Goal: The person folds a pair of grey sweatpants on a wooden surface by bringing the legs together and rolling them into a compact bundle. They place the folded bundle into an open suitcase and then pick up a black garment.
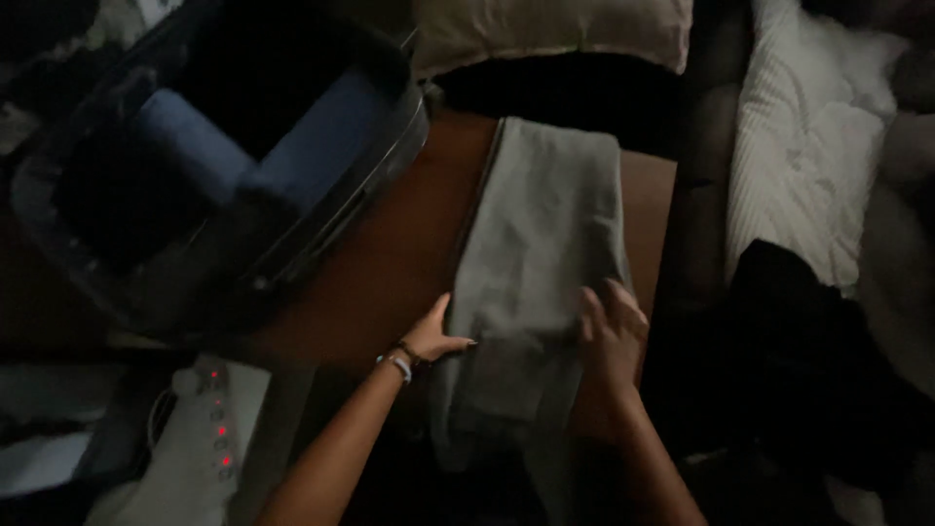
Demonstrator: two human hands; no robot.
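Observation:
A grey garment lies lengthwise on a brown wooden table, its near end hanging over the front edge. My left hand rests on the garment's left edge, thumb up, fingers on the cloth. My right hand lies flat on the garment's right side with fingers spread. Neither hand grips the cloth as far as the dim light shows. A bracelet sits on my left wrist.
An open dark suitcase with rolled blue clothes stands at the left. A white power strip with red lights lies lower left. A pale pillow is at the top, white bedding and a dark cloth at the right.

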